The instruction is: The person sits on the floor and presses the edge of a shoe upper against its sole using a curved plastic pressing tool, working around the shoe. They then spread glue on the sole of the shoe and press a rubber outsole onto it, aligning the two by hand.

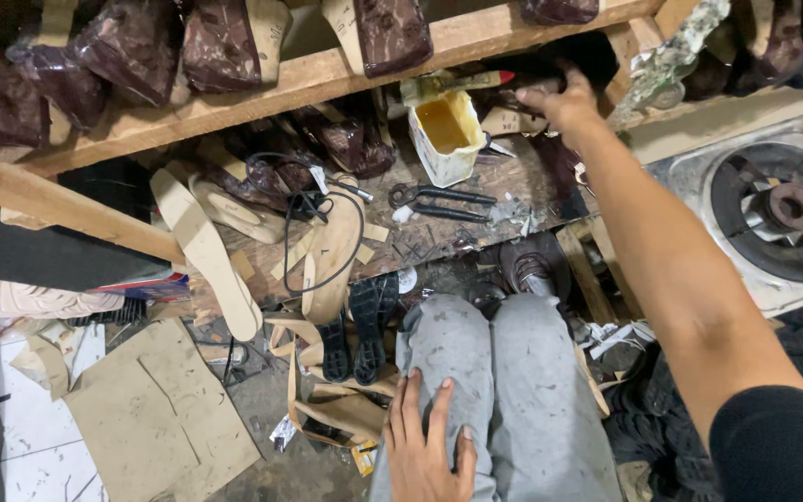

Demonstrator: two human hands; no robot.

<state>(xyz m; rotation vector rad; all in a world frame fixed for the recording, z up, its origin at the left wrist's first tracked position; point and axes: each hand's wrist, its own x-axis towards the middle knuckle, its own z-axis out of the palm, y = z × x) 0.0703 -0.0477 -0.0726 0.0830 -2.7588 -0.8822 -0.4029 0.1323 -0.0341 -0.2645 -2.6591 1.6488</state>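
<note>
Right hand: your right hand [564, 102] reaches under the shelf [327, 79] at the counter's [476, 200] back edge, fingers curled on a dark object [597, 58].
Left hand: your left hand [429, 446] lies open, flat on your knee [448, 372].
Nearby: glue tub [445, 135] just beside the right hand; pliers [439, 202] mid-counter.

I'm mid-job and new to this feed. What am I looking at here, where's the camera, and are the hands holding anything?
One picture, from a camera on the person's head, looking down past grey-trousered knees. No machine: two bare hands. The left hand rests flat on the left knee, holding nothing. The right hand reaches up to a dark object under the wooden shelf; whether it grips it is unclear. On the workbench lie a tub of yellow glue, pliers, pale insoles and black soles. A gas burner sits to the right.
</note>
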